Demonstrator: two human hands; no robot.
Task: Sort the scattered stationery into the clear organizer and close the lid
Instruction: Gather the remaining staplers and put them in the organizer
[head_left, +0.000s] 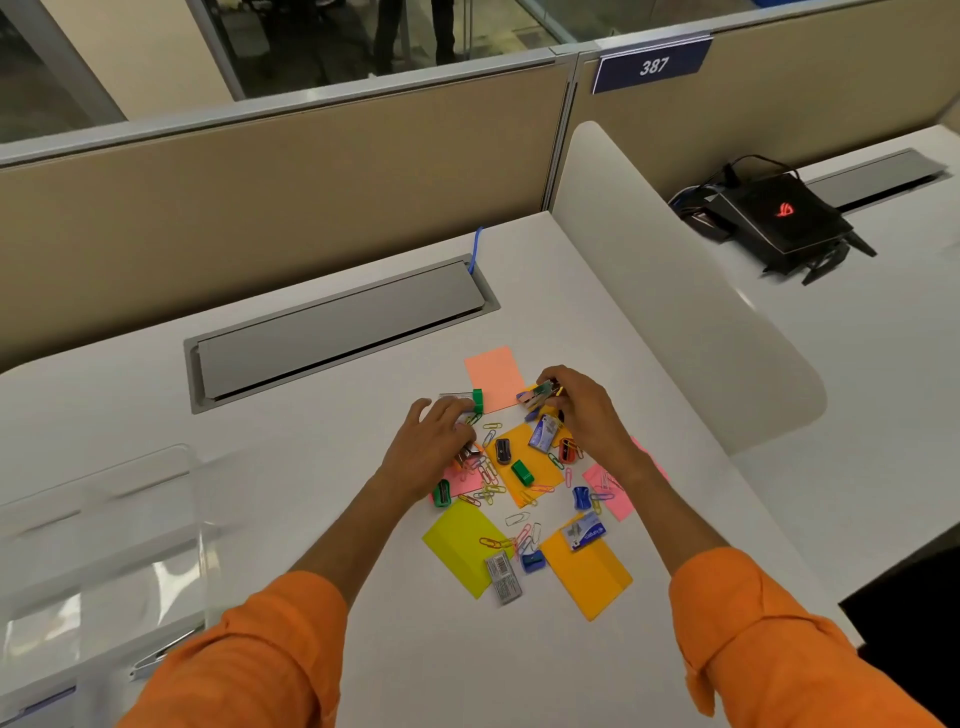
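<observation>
Stationery lies scattered on the white desk (363, 519): sticky notes in yellow (460, 545), orange (592, 577) and salmon (493, 376), several coloured paper clips (488, 491), small sharpeners (522, 473) and staple boxes (503, 577). My right hand (582, 410) pinches a small bundle of items (540, 395) above the pile's far side. My left hand (436, 441) rests curled over small items at the pile's left, next to a green sharpener (477, 401). The clear organizer (98, 551) stands at the left with its lid raised.
A grey cable hatch (337, 332) is set into the desk behind the pile, with a blue cable (475, 249) at its end. A white divider (675, 280) bounds the desk on the right; beyond it sits a black device (779, 218) with cables.
</observation>
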